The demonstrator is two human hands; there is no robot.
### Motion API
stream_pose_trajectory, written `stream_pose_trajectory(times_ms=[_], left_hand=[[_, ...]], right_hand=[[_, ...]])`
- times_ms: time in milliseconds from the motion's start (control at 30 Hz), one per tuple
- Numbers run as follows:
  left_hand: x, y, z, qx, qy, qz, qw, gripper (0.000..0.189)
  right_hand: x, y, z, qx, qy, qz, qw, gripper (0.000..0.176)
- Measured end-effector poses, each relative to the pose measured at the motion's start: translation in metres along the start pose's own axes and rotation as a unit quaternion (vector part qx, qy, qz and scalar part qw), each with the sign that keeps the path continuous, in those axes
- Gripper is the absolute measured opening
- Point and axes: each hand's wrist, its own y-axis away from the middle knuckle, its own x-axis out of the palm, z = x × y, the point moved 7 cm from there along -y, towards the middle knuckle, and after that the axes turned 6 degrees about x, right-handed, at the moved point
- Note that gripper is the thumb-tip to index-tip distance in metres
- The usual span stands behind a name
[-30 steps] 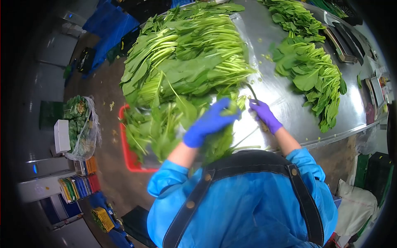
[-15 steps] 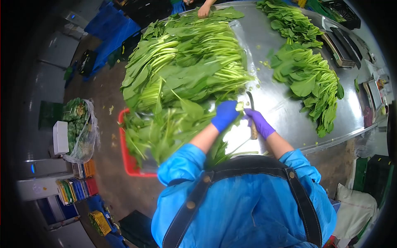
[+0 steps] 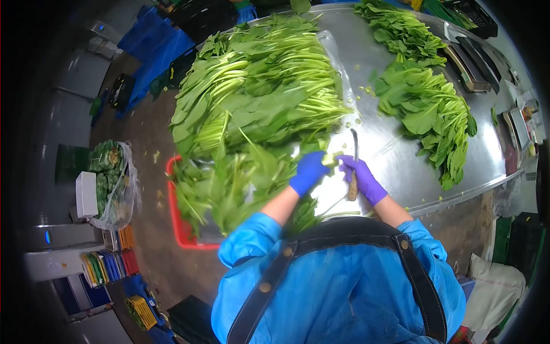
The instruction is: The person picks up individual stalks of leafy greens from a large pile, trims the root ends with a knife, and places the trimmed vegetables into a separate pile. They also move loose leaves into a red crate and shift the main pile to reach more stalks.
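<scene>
Here's the left hand (image 3: 309, 172), blue-gloved and closed around a bunch of greens, with the pale stem ends (image 3: 329, 160) poking out rightward over the steel table (image 3: 395, 146). Just to the right, the purple-gloved right hand (image 3: 366, 179) looks curled around the knife (image 3: 352, 189), fingers reaching left to the stems, though whether they touch I can't tell. And that's the key line: the knife's long axis runs near to far, wooden handle near, blade far, with the stem ends lying left of it.
</scene>
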Motion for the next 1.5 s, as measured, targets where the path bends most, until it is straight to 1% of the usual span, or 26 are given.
stream_pose_trajectory(times_ms=[33, 67, 100, 133, 200, 233, 300, 333, 400, 500, 567, 600, 667, 700, 733, 800, 900, 1000, 1133, 1200, 1233, 1300, 1333, 1400, 1433, 1500], left_hand=[[0.009, -0.002, 0.010, 0.025, -0.049, -0.007, 0.998, 0.036], [0.020, -0.005, 0.021, 0.050, -0.099, -0.015, 0.994, 0.033], [0.013, 0.000, 0.012, 0.136, -0.115, -0.123, 0.976, 0.020], [0.017, -0.002, 0.018, 0.136, -0.114, -0.124, 0.976, 0.020], [0.018, -0.005, 0.022, 0.078, -0.087, -0.093, 0.989, 0.025], [0.015, -0.008, 0.020, 0.080, -0.086, -0.092, 0.989, 0.025], [0.021, -0.013, 0.027, 0.035, -0.005, 0.033, 0.999, 0.032], [0.017, -0.012, 0.027, 0.037, -0.005, 0.035, 0.999, 0.032], [0.009, -0.006, 0.009, 0.053, 0.112, 0.066, 0.990, 0.044], [-0.008, 0.007, -0.029, 0.078, 0.149, 0.049, 0.985, 0.044], [-0.001, 0.001, -0.013, 0.068, 0.167, 0.033, 0.983, 0.043], [-0.004, -0.001, -0.016, 0.060, 0.188, 0.017, 0.980, 0.042], [-0.015, 0.005, -0.037, 0.035, 0.240, 0.046, 0.969, 0.040], [-0.015, 0.010, -0.047, 0.008, 0.293, 0.075, 0.953, 0.038], [-0.013, 0.010, -0.046, 0.007, 0.296, 0.076, 0.952, 0.038], [-0.005, 0.010, -0.043, -0.029, 0.325, 0.106, 0.939, 0.040], [-0.005, 0.010, -0.049, -0.007, 0.306, 0.095, 0.947, 0.039], [-0.004, 0.013, -0.049, -0.004, 0.311, 0.093, 0.946, 0.038], [-0.013, 0.020, -0.043, -0.005, 0.311, 0.073, 0.948, 0.039], [-0.019, 0.025, -0.039, -0.041, 0.427, 0.061, 0.901, 0.032], [-0.022, 0.024, -0.037, -0.041, 0.427, 0.059, 0.901, 0.032], [-0.024, 0.021, -0.032, -0.017, 0.324, 0.050, 0.945, 0.036], [-0.019, 0.022, -0.031, -0.020, 0.327, 0.051, 0.944, 0.036], [-0.010, 0.020, -0.041, 0.047, 0.246, 0.075, 0.965, 0.036], [-0.008, 0.024, -0.049, 0.026, 0.250, 0.072, 0.965, 0.039], [-0.007, 0.025, -0.051, 0.044, 0.210, 0.069, 0.974, 0.041]], right_hand=[[-0.008, -0.003, -0.002, 0.004, 0.012, -0.038, 0.999, 0.032], [-0.012, -0.006, -0.005, 0.004, 0.015, -0.036, 0.999, 0.032], [-0.023, -0.008, -0.007, -0.011, 0.030, -0.078, 0.996, 0.031], [-0.035, -0.008, -0.008, -0.024, 0.043, -0.121, 0.991, 0.030], [-0.038, -0.004, -0.006, -0.010, 0.048, -0.127, 0.991, 0.031], [-0.037, -0.003, -0.008, 0.009, 0.058, -0.121, 0.991, 0.032], [-0.032, -0.001, -0.005, 0.025, 0.065, -0.119, 0.990, 0.032], [-0.028, -0.002, -0.002, 0.013, 0.054, -0.098, 0.994, 0.034], [-0.018, 0.002, 0.005, 0.002, 0.042, -0.076, 0.996, 0.037], [0.002, 0.021, 0.029, -0.025, 0.067, -0.068, 0.995, 0.037], [0.017, 0.042, 0.053, -0.080, 0.161, -0.063, 0.982, 0.037], [0.020, 0.050, 0.060, -0.082, 0.162, -0.062, 0.981, 0.037], [0.018, 0.068, 0.079, -0.152, 0.236, -0.127, 0.951, 0.037], [0.016, 0.070, 0.084, -0.230, 0.366, -0.164, 0.887, 0.040], [0.010, 0.069, 0.078, -0.228, 0.368, -0.165, 0.886, 0.040], [0.016, 0.079, 0.084, -0.315, 0.444, -0.194, 0.816, 0.042], [0.023, 0.078, 0.079, -0.337, 0.456, -0.208, 0.797, 0.044], [0.024, 0.071, 0.073, -0.357, 0.432, -0.207, 0.802, 0.041], [-0.019, 0.056, 0.035, -0.332, 0.498, -0.194, 0.777, 0.037], [-0.051, 0.041, 0.008, -0.228, 0.546, -0.178, 0.786, 0.031], [-0.055, 0.040, 0.005, -0.228, 0.547, -0.176, 0.786, 0.031], [-0.051, 0.056, 0.013, -0.101, 0.362, -0.159, 0.913, 0.027], [-0.036, 0.068, 0.029, -0.097, 0.364, -0.159, 0.913, 0.027], [0.005, 0.081, 0.051, -0.053, 0.171, -0.065, 0.982, 0.029], [0.020, 0.084, 0.058, -0.089, 0.141, -0.033, 0.986, 0.032], [0.028, 0.085, 0.054, -0.058, 0.156, -0.008, 0.986, 0.031]])
